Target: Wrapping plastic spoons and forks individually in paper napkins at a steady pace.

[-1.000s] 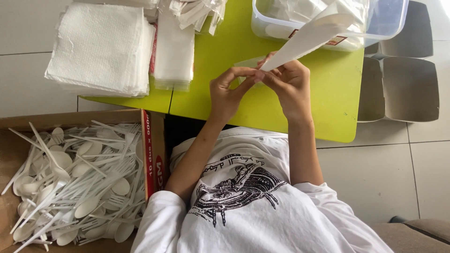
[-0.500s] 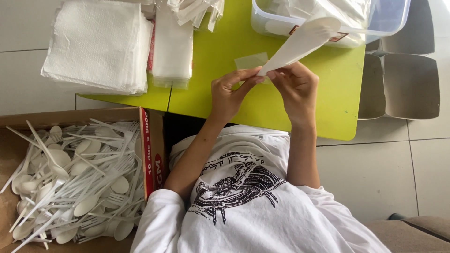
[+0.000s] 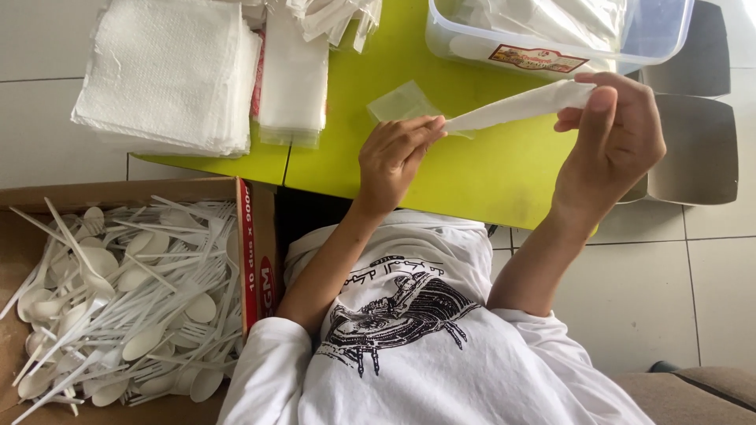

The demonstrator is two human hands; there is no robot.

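A rolled white napkin [image 3: 516,105] stretches between my two hands above the yellow-green table [image 3: 504,173]. My left hand [image 3: 394,157] pinches its near end with the fingertips. My right hand [image 3: 610,138] grips the far end, up by the clear plastic bin [image 3: 669,35]. A small clear plastic sleeve [image 3: 402,102] lies flat on the table just behind my left hand's fingers.
A stack of white napkins [image 3: 169,71] and a pile of clear sleeves [image 3: 293,79] sit at the table's left end. The bin holds wrapped white packs. A cardboard box [image 3: 252,252] of several white plastic spoons and forks [image 3: 118,299] stands on the floor at my left. Grey chair seats [image 3: 701,149] are right.
My hands have drawn apart: the right one moved out to the right with the napkin's far end, the left stayed at the near end. The napkin now lies stretched and more level.
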